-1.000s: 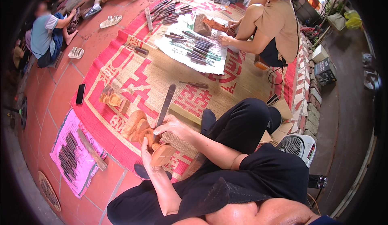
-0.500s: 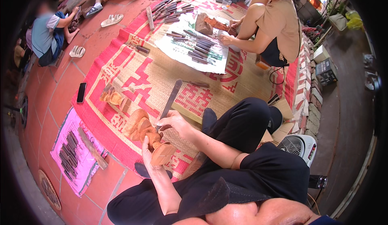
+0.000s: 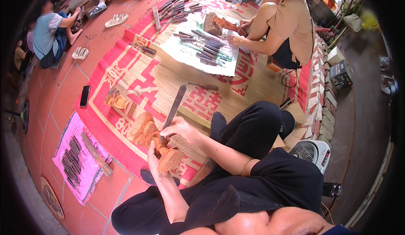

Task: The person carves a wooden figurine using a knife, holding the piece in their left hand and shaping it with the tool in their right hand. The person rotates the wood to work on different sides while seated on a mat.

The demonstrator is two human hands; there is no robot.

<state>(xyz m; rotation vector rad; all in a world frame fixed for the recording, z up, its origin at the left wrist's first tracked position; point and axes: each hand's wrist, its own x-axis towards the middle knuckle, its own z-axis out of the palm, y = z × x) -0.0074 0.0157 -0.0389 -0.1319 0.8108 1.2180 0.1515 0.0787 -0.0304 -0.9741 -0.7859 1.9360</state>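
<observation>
My left hand [image 3: 154,159] is wrapped around the lower part of a carved wooden figure [image 3: 142,127], just above its flat, pale base. The figure tilts away from me over the mat. In my right hand [image 3: 180,130] is a long, flat, dark file [image 3: 174,106], gripped near its lower end, its blade pointing up and away. That lower end meets the figure's middle, where my fingers partly hide the contact. A second carved wooden figure [image 3: 119,101] lies on the mat beyond the first one.
The red-and-straw mat [image 3: 145,62] bears a wooden bar [image 3: 195,119] and many dark-handled tools on a white sheet [image 3: 177,51]. A phone [image 3: 85,96] and a pink cloth [image 3: 86,186] with tools lie left. Another person [image 3: 291,28] squats at far right; a fan [image 3: 310,152] stands near right.
My right hand and the file have shifted slightly left and toward me along the figure. The figure's top has tipped a little to the left. My left hand keeps its grip.
</observation>
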